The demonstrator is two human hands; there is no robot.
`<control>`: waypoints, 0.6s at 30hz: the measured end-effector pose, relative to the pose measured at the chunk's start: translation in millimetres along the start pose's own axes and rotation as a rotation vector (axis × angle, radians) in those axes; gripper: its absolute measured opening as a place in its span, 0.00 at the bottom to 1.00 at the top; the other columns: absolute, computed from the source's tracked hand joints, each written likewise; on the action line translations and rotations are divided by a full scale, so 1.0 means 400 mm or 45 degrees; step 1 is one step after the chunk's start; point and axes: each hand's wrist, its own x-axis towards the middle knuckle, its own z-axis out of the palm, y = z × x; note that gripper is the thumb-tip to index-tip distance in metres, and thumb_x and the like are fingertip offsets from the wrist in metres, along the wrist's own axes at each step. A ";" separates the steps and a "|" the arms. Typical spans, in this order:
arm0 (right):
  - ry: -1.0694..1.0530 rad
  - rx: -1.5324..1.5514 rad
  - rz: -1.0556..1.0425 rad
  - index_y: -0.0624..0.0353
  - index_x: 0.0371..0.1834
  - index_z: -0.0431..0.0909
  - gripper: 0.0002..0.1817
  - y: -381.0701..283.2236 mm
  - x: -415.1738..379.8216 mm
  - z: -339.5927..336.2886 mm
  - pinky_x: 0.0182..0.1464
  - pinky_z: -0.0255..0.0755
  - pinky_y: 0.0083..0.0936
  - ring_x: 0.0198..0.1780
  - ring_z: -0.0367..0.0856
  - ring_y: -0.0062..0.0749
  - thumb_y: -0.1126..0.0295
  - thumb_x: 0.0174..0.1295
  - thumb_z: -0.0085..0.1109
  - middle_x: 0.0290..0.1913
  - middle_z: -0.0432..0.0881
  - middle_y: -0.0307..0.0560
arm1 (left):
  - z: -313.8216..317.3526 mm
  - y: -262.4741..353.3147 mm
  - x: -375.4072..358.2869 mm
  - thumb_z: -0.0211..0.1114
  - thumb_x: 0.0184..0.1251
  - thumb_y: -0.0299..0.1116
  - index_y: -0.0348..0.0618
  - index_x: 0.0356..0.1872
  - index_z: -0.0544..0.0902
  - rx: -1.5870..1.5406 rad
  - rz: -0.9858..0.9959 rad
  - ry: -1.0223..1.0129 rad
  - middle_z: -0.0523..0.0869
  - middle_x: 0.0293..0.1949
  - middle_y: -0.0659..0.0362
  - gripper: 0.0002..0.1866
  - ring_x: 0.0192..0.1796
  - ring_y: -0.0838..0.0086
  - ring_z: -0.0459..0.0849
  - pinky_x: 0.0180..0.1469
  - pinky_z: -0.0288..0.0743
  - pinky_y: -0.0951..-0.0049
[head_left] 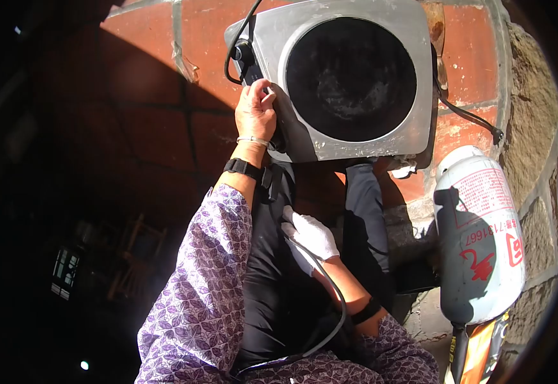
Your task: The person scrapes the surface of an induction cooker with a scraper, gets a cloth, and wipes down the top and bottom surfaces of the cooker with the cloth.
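Observation:
My bare left hand point(256, 112) is at the edge of a silver electric cooktop point(381, 148), fingers curled and pressed together over its dark control strip. What the fingertips grip there is hidden. Beyond them sits a black knob point(243, 50) on the same strip. The cooktop has a large round black plate point(350, 79). My right hand point(314, 237), in a white glove, lies on my dark-trousered thigh with fingers stretched out. A grey cord point(341, 299) passes over the glove and loops down toward my lap.
To the right lies a pale gas cylinder point(480, 237) with red writing. A black cable point(464, 115) comes out at the cooktop's right side. Red floor tiles point(144, 38) surround it, bordered by rough stone point(532, 96) at right. The left side is in deep shadow.

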 end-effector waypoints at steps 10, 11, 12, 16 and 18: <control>0.105 0.008 -0.088 0.61 0.49 0.71 0.18 0.023 -0.005 0.021 0.43 0.72 0.44 0.42 0.79 0.54 0.58 0.65 0.48 0.35 0.80 0.59 | 0.002 -0.024 0.024 0.64 0.57 0.23 0.50 0.37 0.81 0.119 0.281 0.023 0.75 0.29 0.60 0.09 0.30 0.68 0.79 0.34 0.74 0.72; 0.094 0.001 -0.087 0.61 0.50 0.72 0.19 0.022 -0.005 0.021 0.43 0.72 0.44 0.42 0.79 0.53 0.58 0.66 0.49 0.35 0.80 0.58 | 0.000 -0.025 0.024 0.64 0.57 0.23 0.50 0.37 0.81 0.118 0.278 0.022 0.75 0.29 0.60 0.09 0.30 0.68 0.79 0.34 0.74 0.72; 0.092 0.000 -0.086 0.61 0.50 0.72 0.19 0.025 -0.006 0.024 0.43 0.72 0.44 0.42 0.79 0.53 0.58 0.66 0.49 0.35 0.80 0.58 | -0.003 -0.025 0.026 0.63 0.58 0.23 0.50 0.37 0.81 0.111 0.294 -0.004 0.75 0.28 0.60 0.08 0.31 0.67 0.79 0.34 0.74 0.72; 0.048 -0.060 -0.055 0.55 0.54 0.72 0.17 0.028 -0.005 0.024 0.46 0.72 0.39 0.45 0.79 0.49 0.60 0.66 0.49 0.39 0.82 0.53 | -0.016 -0.028 0.043 0.60 0.58 0.22 0.50 0.34 0.79 0.156 0.319 -0.119 0.74 0.28 0.58 0.08 0.32 0.62 0.78 0.35 0.74 0.69; 0.034 -0.083 -0.030 0.55 0.54 0.73 0.17 0.030 -0.006 0.026 0.45 0.73 0.38 0.44 0.79 0.48 0.60 0.66 0.49 0.39 0.82 0.52 | -0.020 -0.023 0.052 0.60 0.57 0.21 0.49 0.34 0.77 0.179 0.348 -0.153 0.74 0.28 0.57 0.08 0.32 0.60 0.78 0.35 0.74 0.68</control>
